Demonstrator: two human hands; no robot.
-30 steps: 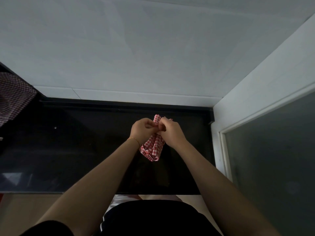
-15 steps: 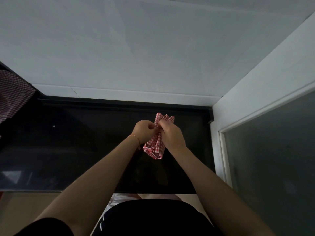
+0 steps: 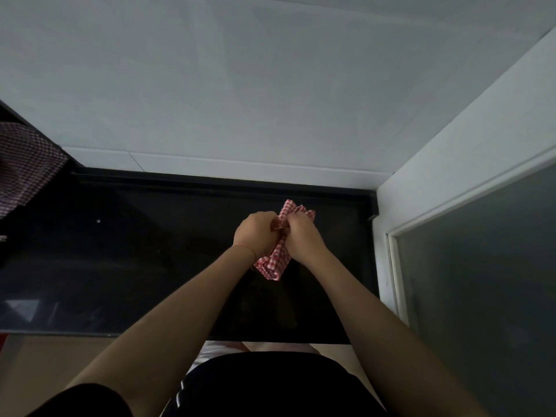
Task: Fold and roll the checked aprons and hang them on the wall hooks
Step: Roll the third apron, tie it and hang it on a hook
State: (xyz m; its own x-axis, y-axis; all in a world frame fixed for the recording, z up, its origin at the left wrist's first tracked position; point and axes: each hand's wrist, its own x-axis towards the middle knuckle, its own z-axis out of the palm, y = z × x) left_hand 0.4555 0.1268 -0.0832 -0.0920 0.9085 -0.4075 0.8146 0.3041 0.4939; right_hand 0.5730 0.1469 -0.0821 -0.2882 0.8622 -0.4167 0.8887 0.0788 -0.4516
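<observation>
Gripping the rolled red checked apron [image 3: 275,260] above the black worktop [image 3: 135,251], left hand [image 3: 255,234] and right hand [image 3: 302,236] pinch its middle; a darker checked cloth [image 3: 24,164] lies far left.

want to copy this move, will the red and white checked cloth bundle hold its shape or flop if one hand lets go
Likely floppy: the red and white checked cloth bundle sags below the left hand and right hand, with creased ends splaying out above them. It probably weighs little, since fingertip pinches carry it. The roll would likely loosen if either hand let go.
</observation>
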